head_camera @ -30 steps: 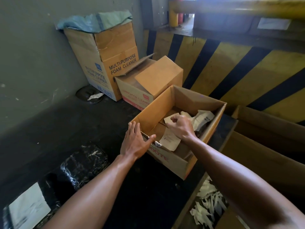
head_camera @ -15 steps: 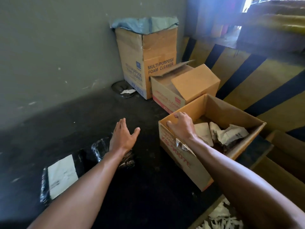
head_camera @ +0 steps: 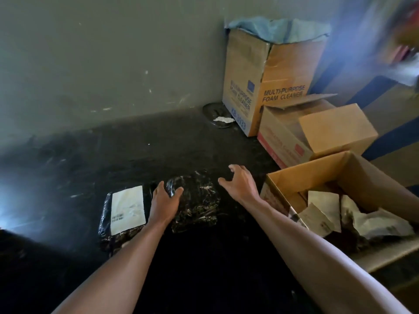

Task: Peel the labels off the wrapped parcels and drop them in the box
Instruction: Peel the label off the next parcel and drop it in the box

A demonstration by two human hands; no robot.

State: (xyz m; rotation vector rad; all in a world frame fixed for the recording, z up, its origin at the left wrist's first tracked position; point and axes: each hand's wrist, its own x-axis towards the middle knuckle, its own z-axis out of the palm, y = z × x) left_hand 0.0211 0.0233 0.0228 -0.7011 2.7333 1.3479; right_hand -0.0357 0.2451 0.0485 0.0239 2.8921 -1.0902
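Note:
Two black wrapped parcels lie side by side on the dark floor. The left parcel (head_camera: pixel 106 236) carries a white label (head_camera: pixel 127 209) on top. The right parcel (head_camera: pixel 199 200) shows no label on its upper face. My left hand (head_camera: pixel 163 201) rests on the left edge of the right parcel, fingers spread. My right hand (head_camera: pixel 239 183) hovers above the floor just right of that parcel, fingers loosely spread, holding nothing. The open cardboard box (head_camera: pixel 317 168) stands at the right with several peeled labels (head_camera: pixel 324 207) inside.
A tall foam-cleaner box (head_camera: pixel 265 91) lined with a blue bag stands against the grey wall. A smaller open carton (head_camera: pixel 294 137) sits in front of it. A dark flat dish with a paper scrap (head_camera: pixel 217 115) lies by the wall.
My right hand left the box rim and swung left toward the parcels. My left hand came down onto the unlabelled parcel. The view panned left.

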